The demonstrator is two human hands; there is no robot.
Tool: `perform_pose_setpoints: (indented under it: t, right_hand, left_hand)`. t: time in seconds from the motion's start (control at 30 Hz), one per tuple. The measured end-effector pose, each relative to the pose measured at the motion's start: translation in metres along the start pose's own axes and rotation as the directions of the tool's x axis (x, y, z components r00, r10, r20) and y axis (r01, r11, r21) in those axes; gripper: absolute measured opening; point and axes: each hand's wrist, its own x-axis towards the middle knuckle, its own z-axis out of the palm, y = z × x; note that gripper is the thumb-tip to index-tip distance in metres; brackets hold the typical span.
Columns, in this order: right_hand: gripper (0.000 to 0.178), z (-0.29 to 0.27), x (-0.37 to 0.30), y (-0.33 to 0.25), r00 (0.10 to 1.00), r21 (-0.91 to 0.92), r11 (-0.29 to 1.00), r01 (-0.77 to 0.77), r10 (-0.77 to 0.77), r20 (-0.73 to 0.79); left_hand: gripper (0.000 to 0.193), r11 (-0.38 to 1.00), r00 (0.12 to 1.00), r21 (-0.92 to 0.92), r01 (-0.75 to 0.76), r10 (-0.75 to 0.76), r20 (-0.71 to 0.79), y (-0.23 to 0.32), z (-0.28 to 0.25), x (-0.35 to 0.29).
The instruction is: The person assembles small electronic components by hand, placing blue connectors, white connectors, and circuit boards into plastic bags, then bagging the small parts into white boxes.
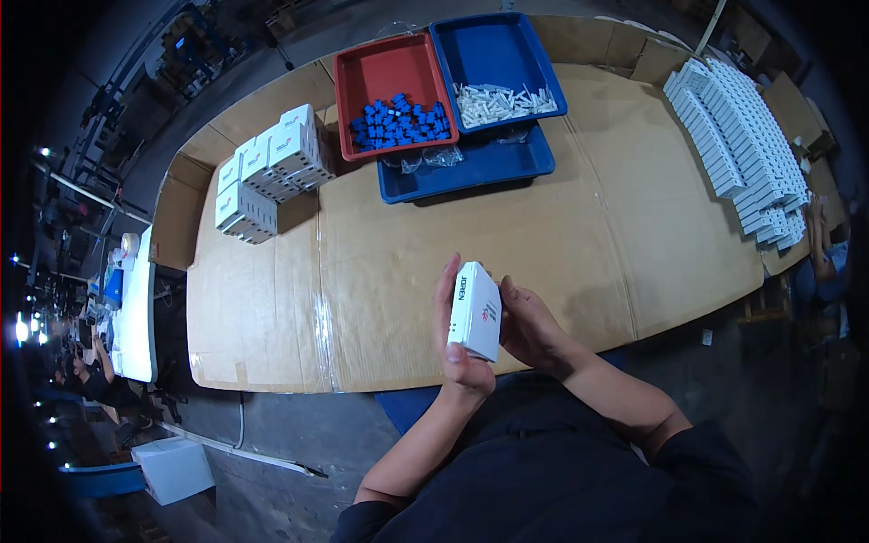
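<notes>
A small white box (482,317) with dark print and a red mark is held up just above the near edge of the cardboard-covered table (407,299). My left hand (464,373) is closed round its left side, thumb at the lower corner and fingers along the far side. At the box's right edge, my right hand (536,328) is curled with its thumb up; its fingertips are partly hidden behind the box, apparently gripping it too. Whether the box's flaps are closed cannot be made out.
Similar white boxes (291,145) stand stacked at the left. Toward the back sit a red tray (380,68) of blue parts and a blue tray (493,54) of white pieces, above another blue tray (466,181). Rows of white units (738,145) line the right; another person's arm (819,240) shows beyond.
</notes>
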Motion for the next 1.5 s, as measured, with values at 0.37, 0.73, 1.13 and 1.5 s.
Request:
perform_pose_setpoints:
  t: [0.37,0.73,1.13,1.5]
  right_hand:
    - [0.049,0.009,0.009,0.002,0.993,-0.131,0.990,-0.054,0.039,-0.111]
    - [0.058,0.062,-0.008,0.002,0.935,-0.582,0.768,0.268,-0.353,-0.035]
    - [0.048,0.056,-0.013,0.003,0.909,-0.738,0.607,0.295,-0.417,0.019]
    - [0.048,0.047,-0.007,-0.001,0.924,-0.732,0.637,0.240,-0.380,-0.028]
  left_hand:
    - [0.112,0.979,0.991,0.155,-0.130,0.134,-0.013,-0.017,-0.017,0.006]
    - [0.090,0.843,0.914,0.356,-0.404,0.390,0.115,-0.028,-0.031,0.020]
    - [0.079,0.743,0.848,0.455,-0.490,0.528,0.051,-0.053,-0.028,0.030]
    - [0.092,0.829,0.913,0.403,-0.387,0.406,0.041,-0.065,-0.030,0.025]
